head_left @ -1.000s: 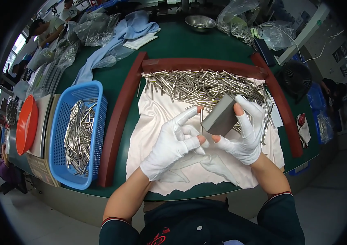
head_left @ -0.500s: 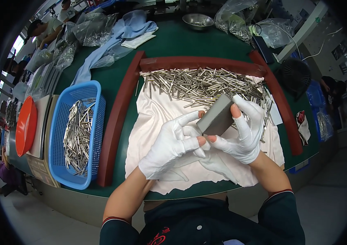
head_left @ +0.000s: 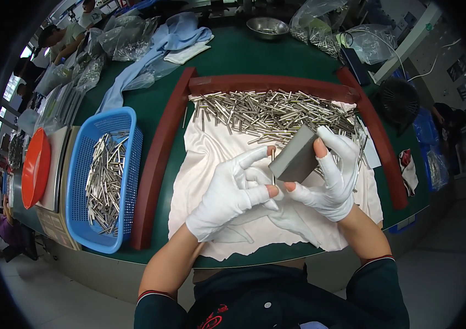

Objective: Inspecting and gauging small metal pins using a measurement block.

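Observation:
My left hand (head_left: pixel 238 189), in a white glove with bare thumb and index tips, pinches a short thin metal pin (head_left: pixel 273 166) by its two ends, upright between thumb and forefinger. My right hand (head_left: pixel 329 172), gloved the same way, grips a flat grey rectangular block (head_left: pixel 294 155) between fingers and thumb. The block is tilted, its near left edge right beside the pin; whether they touch I cannot tell. Beneath both hands lies a pale pink cloth (head_left: pixel 205 159). A heap of loose metal pins (head_left: pixel 260 112) covers its far part.
Dark red bars (head_left: pixel 159 164) frame the cloth on the left, back and right. Left of them a blue basket (head_left: pixel 74 203) contains many pins. Beyond stands an orange-red dish (head_left: pixel 35 167). A metal bowl (head_left: pixel 267 27) sits at the back, and a black fan (head_left: pixel 396 103) stands at right.
The grey block has shifted slightly right and away from the left fingers with my right hand, so the pin now shows. My left hand has barely moved.

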The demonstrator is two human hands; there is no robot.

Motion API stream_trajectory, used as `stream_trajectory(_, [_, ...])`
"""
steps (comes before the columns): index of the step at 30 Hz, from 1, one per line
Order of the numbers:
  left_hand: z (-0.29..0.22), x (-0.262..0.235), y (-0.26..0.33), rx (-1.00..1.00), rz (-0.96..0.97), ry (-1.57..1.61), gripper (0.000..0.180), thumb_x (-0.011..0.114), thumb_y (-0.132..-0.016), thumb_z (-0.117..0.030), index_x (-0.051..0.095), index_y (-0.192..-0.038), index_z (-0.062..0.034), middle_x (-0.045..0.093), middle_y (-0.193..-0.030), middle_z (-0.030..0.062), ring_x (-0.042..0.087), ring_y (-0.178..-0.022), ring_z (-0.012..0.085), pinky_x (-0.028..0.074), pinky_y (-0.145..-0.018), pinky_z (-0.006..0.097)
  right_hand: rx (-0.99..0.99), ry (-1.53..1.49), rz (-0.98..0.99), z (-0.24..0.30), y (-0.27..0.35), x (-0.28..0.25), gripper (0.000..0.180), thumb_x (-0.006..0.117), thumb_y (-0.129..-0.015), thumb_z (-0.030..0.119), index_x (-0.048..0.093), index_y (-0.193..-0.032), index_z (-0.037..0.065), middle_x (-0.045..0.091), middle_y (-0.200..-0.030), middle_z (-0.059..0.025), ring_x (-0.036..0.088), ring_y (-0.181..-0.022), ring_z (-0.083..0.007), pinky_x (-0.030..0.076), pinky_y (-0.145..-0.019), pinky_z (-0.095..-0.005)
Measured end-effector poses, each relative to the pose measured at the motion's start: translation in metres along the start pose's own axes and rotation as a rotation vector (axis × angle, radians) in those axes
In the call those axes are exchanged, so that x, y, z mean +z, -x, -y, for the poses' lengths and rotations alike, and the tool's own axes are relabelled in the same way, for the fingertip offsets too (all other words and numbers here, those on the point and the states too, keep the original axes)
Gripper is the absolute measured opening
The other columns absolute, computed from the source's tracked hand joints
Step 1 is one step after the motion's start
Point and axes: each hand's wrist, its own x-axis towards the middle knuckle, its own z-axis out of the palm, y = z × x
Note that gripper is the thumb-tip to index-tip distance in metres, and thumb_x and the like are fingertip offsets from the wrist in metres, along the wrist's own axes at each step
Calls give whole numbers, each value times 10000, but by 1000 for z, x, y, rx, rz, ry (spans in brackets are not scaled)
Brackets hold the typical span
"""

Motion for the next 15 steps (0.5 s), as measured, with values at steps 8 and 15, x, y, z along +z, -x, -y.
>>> stream_trajectory(8, [-4,4,-2,-1,-65,-86,681,657,-853,7,344,-1457,-24,629,-807,48,646,-729,127,565,-700,274,115,33,7,-12,5,-3,881,847,-619,307,467,-1372,50,505,-1285,-161,502,-1047,-312,416,-866,-421])
stream_trajectory(15, [-4,2,-4,-7,-40,-57,679,651,-849,24,347,-1454,-15,633,-866,58,608,-795,96,572,-696,255,76,38,46,-8,4,-2,848,834,-639,334,482,-1356,49,516,-1267,-164,512,-1041,-314,426,-857,-425])
